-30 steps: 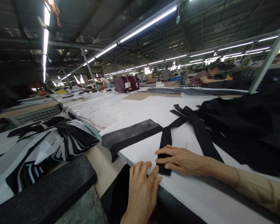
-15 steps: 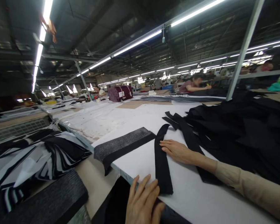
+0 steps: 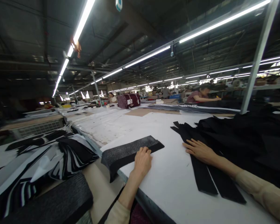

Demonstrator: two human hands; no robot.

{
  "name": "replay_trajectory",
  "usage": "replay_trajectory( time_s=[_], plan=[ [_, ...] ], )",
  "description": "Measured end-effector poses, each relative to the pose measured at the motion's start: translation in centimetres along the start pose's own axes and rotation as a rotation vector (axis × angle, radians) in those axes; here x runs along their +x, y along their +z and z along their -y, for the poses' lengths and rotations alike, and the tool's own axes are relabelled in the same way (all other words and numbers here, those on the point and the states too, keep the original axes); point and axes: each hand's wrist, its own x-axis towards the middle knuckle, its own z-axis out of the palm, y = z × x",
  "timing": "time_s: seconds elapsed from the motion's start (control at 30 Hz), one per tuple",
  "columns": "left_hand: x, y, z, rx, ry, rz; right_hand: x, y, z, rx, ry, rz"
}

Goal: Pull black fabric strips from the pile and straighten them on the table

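A grey fabric strip with a black border (image 3: 128, 149) lies across the white-covered table (image 3: 170, 180), one end hanging over the edge. My left hand (image 3: 142, 161) is at its near black border, fingers drawn together and curled on the fabric; the thumb is hidden. Farther right, long black fabric strips (image 3: 202, 177) lie side by side at a slant. On their upper part my right hand (image 3: 199, 151) rests flat, fingers stretched out and a little apart.
A large heap of black fabric (image 3: 245, 140) covers the table's right side. To the left are striped black-and-white pieces (image 3: 67, 155) and a thick dark grey stack (image 3: 58, 199). A maroon bundle (image 3: 128, 101) and a metal post (image 3: 259, 59) stand beyond. A co-worker (image 3: 200, 95) leans over farther back.
My left hand has moved forward from the table edge onto the grey-and-black strip. My right hand has shifted right, and the black strip under it now lies beside the other black strips.
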Motion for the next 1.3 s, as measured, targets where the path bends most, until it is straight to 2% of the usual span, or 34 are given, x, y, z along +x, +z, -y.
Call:
replay_trajectory(
  time_s=[0.1,0.23,0.37,0.47,0.53,0.63,0.7,0.8,0.9,1.0,1.07,1.2,1.27,1.3],
  plan=[
    [2.2,1.2,0.0,0.014,-0.027,0.015,-0.4,-0.1,-2.9,-0.015,0.087,-0.028],
    [3.0,2.0,-0.4,-0.023,-0.093,-0.001,-0.1,-1.6,-3.0,0.148,0.136,0.031],
    [3.3,2.0,0.7,-0.136,-0.252,-0.061,1.3,-5.3,0.5,0.289,0.06,-0.032],
    [3.7,2.0,1.8,-0.256,-0.38,-0.089,2.7,-7.8,4.9,0.304,-0.138,-0.028],
    [3.9,2.0,2.2,-0.343,-0.419,-0.107,3.9,-8.6,8.1,0.287,-0.268,-0.005],
    [4.0,2.2,2.4,-0.482,-0.436,-0.161,6.1,-8.2,11.9,0.252,-0.441,0.016],
    [4.0,2.3,2.4,-0.587,-0.445,-0.217,7.4,-7.2,13.5,0.237,-0.503,0.009],
    [4.2,2.4,2.6,-0.767,-0.49,-0.355,8.2,-5.1,14.4,0.22,-0.465,0.047],
    [4.3,1.8,3.6,-0.985,-0.578,-0.552,7.9,-3.3,14.2,0.216,-0.405,0.08],
    [3.2,-0.8,6.1,-1.2,-0.679,-0.763,7.3,-2.6,13.9,0.248,-0.38,0.082],
    [1.3,-4.3,8.7,-1.299,-0.723,-0.891,7.1,-2.6,13.7,0.273,-0.367,0.087],
    [-5.0,-14.6,14.6,-1.339,-0.762,-1.128,7.1,-2.6,13.5,0.305,-0.374,0.075],
    [-8.4,-19.6,16.4,-1.251,-0.753,-1.344,7.2,-2.4,13.4,0.321,-0.379,0.061],
    [-9.8,-21.7,16.8,-1.193,-0.728,-1.399,7.2,-2.2,13.4,0.328,-0.378,0.056]
  ],
)
